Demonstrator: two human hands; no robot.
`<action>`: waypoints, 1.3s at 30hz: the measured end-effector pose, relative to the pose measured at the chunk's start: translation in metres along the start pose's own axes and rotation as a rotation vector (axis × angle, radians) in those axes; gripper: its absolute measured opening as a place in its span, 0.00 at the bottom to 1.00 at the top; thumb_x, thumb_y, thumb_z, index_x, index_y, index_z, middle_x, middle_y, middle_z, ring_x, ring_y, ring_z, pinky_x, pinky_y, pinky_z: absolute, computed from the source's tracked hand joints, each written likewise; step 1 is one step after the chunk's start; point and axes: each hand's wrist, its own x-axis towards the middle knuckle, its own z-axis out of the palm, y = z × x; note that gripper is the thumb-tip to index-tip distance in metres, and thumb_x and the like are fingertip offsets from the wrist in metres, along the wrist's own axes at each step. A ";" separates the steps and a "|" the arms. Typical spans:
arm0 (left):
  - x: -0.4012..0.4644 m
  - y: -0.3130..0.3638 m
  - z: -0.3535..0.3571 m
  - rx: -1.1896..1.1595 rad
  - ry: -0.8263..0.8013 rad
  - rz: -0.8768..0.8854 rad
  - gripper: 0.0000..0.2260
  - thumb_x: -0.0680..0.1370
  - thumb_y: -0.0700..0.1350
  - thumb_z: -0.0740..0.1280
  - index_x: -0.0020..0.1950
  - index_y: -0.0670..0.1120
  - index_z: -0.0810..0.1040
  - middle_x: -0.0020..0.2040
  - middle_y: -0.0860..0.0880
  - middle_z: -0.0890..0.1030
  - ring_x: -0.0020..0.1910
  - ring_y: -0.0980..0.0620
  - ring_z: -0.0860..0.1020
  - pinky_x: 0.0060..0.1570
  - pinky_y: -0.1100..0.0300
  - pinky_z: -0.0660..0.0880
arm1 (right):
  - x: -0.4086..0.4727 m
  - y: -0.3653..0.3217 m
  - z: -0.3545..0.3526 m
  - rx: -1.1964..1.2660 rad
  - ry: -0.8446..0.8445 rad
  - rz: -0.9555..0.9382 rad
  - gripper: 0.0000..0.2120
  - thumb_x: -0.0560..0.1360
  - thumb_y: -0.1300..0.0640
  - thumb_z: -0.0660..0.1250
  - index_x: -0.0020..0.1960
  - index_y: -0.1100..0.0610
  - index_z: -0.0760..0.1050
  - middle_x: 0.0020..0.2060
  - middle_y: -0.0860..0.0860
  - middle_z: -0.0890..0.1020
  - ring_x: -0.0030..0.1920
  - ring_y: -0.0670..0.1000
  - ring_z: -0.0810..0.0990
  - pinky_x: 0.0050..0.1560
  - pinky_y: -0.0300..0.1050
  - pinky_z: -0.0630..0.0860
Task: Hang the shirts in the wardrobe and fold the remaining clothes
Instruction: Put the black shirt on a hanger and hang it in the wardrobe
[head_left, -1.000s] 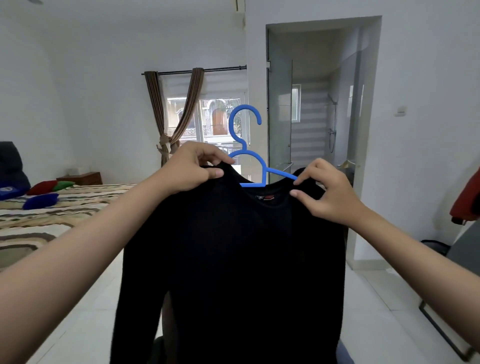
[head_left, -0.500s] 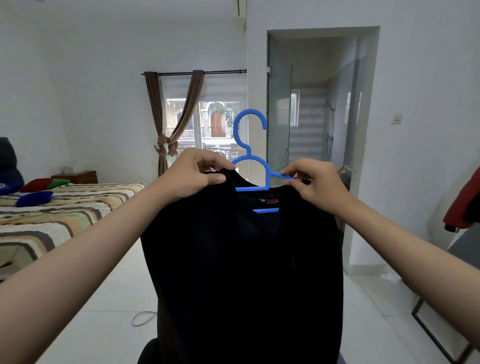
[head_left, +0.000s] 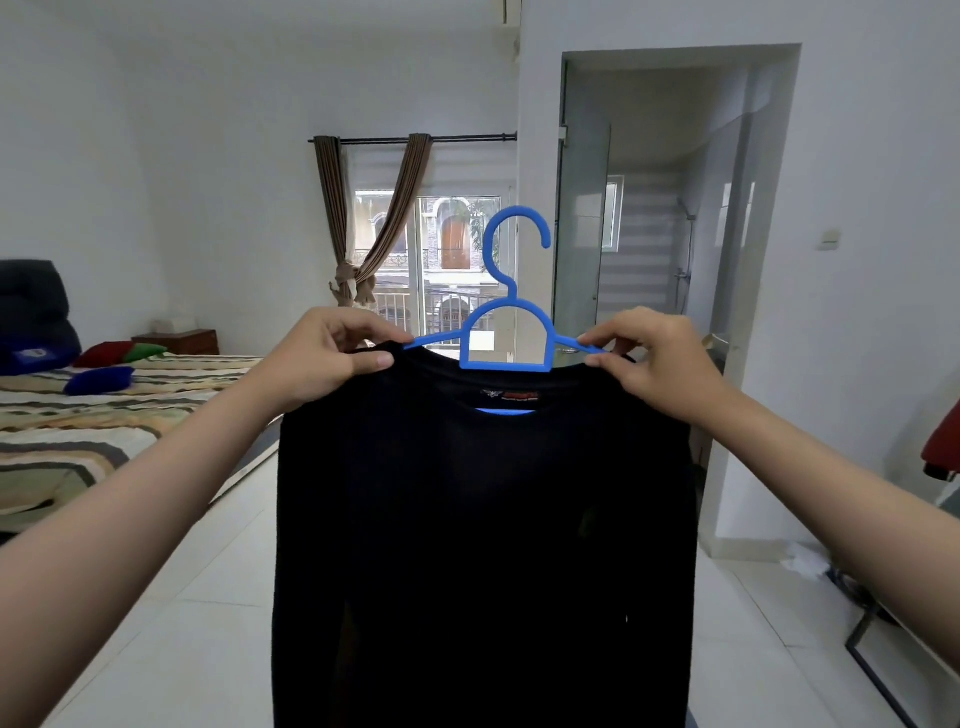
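Head view: a black shirt (head_left: 483, 519) hangs flat and long on a blue hanger (head_left: 506, 332), held up in mid-air between both hands. Its neckline shows a small red label, and the hook rises above the fingers. The left hand (head_left: 322, 358) pinches one shoulder of the shirt; the right hand (head_left: 657, 358) pinches the other shoulder and the hanger arm. Below the fingers lies a white tiled floor (head_left: 208, 623). Beyond the left hand are a striped bed (head_left: 78, 415) and a curtained window (head_left: 447, 260); past the right, a doorway (head_left: 675, 208).

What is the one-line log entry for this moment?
left hand: pinches black shirt shoulder | right hand: pinches other shoulder | blue hanger: inside collar | not hung
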 end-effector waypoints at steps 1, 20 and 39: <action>-0.001 0.000 -0.001 0.017 -0.003 -0.002 0.13 0.73 0.31 0.68 0.51 0.46 0.81 0.50 0.44 0.82 0.48 0.56 0.79 0.49 0.71 0.73 | 0.000 0.000 0.000 -0.005 0.003 0.006 0.09 0.69 0.64 0.74 0.49 0.57 0.83 0.37 0.41 0.78 0.39 0.43 0.74 0.42 0.37 0.73; 0.018 0.004 0.049 -0.089 0.261 -0.107 0.12 0.70 0.32 0.72 0.42 0.49 0.81 0.37 0.54 0.84 0.40 0.58 0.81 0.43 0.68 0.76 | -0.009 0.006 0.007 0.021 0.177 0.056 0.11 0.71 0.65 0.71 0.54 0.58 0.81 0.46 0.52 0.81 0.46 0.50 0.80 0.48 0.43 0.78; -0.037 0.036 0.076 -0.215 0.272 -0.195 0.12 0.69 0.29 0.71 0.40 0.48 0.81 0.42 0.46 0.83 0.39 0.58 0.80 0.44 0.70 0.75 | -0.033 -0.054 0.053 -0.379 0.250 0.003 0.26 0.65 0.44 0.75 0.62 0.46 0.78 0.61 0.58 0.72 0.59 0.56 0.67 0.52 0.54 0.65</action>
